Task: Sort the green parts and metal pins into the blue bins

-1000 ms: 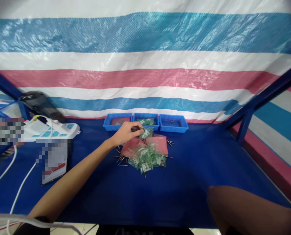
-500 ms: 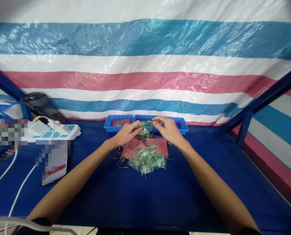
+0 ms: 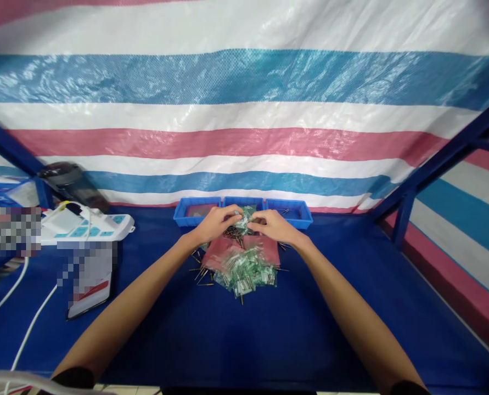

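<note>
Over the far side of a pile, my left hand point(image 3: 216, 224) is closed, its thumb and fingertips pinching the left edge of a small clear green-tinted plastic bag point(image 3: 244, 220). The fingers of my right hand point(image 3: 274, 226) curl in and grip the bag's right edge. Beneath and nearer lie flat red plastic bags point(image 3: 217, 253) and a heap of green-tinted bags with small metal pieces inside point(image 3: 246, 270). Loose thin metal pins with brass-coloured ends point(image 3: 203, 273) are scattered around them. What is inside the held bag is too small to make out.
Behind the pile stand three blue bins: the left bin point(image 3: 177, 215) with red bags, the middle bin point(image 3: 248, 201) with green-tinted bags, the right bin point(image 3: 305, 224) with a few thin pieces. At left are a power strip point(image 3: 121, 226), a phone point(image 3: 94, 285) and a dark bottle point(image 3: 75, 184).
My right hand has come down and inward to the bag's right edge, uncovering the right bin. My left hand still pinches the bag. The view has tilted up slightly.
</note>
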`<state>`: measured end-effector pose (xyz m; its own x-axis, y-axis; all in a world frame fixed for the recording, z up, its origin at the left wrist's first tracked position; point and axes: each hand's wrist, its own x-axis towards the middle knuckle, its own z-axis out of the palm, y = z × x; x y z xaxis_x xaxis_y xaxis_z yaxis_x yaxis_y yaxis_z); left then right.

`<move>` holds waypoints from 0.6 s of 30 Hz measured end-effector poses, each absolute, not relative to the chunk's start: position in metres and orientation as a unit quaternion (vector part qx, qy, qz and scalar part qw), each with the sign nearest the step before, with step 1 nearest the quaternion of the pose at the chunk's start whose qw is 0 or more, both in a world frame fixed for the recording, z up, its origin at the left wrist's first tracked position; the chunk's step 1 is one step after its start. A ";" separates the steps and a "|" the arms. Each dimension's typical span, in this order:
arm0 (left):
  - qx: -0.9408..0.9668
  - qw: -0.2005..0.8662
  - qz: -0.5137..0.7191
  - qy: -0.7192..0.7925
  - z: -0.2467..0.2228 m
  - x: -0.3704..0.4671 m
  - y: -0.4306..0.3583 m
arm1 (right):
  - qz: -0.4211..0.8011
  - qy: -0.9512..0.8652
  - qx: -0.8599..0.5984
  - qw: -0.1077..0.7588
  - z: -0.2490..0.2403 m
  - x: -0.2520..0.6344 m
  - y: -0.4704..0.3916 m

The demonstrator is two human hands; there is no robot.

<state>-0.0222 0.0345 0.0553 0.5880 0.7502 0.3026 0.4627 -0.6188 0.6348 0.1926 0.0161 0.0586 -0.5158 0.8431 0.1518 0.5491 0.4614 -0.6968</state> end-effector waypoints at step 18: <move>0.861 0.275 0.214 0.371 0.060 -0.034 0.022 | 0.252 -0.804 -0.417 0.340 0.040 0.188 -0.001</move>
<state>-0.0339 0.0220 0.0597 0.6337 0.7559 0.1643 0.5204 -0.5738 0.6324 0.1878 -0.0011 0.0399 -0.4198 0.8428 0.3369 0.4995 0.5245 -0.6895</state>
